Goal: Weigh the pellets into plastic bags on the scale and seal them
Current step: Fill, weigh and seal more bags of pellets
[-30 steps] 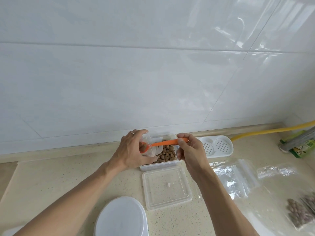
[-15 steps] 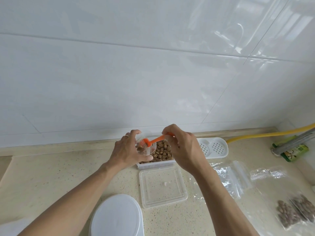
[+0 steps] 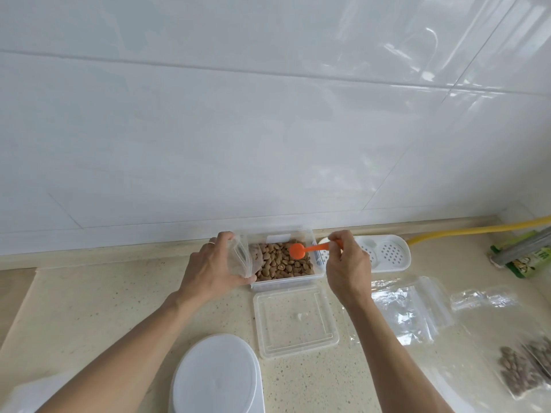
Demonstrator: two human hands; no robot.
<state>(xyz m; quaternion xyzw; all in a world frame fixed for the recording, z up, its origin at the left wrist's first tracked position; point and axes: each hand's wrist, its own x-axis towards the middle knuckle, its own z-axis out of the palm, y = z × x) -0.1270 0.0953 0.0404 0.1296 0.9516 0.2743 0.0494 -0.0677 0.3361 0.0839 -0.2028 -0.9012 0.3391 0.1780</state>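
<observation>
Since the earlier frames, the orange scoop [image 3: 298, 251] had left the mouth of the bag [image 3: 241, 257] and swung right, so that its bowl sat over the pellets [image 3: 283, 262] in the clear tub [image 3: 316, 274], while the bag had shifted to the tub's left edge.

In the head view, the only one, the left hand [image 3: 213, 269], at centre left of the frame, gripped the bag with its fingers curled round the plastic, the mouth facing right toward the tub. The right hand [image 3: 347, 263], just right of centre, pinched the scoop's handle between thumb and fingertips. The tub stood against the wall at mid-frame, its lid [image 3: 295, 318] lying just below it. A white oval surface, probably the scale [image 3: 216, 375], sat at lower centre, well apart from the bag. Empty bags [image 3: 408, 311] lay to the right, filled ones [image 3: 524, 368] at the lower right edge.

The step in hand looked like loading another scoop. Done well, the scoop would dig shallow and come up level, and the bag's mouth would stay propped wide and close to the tub rim, so stray pellets fell back inside. Whether the bag held any pellets could not be told.
</observation>
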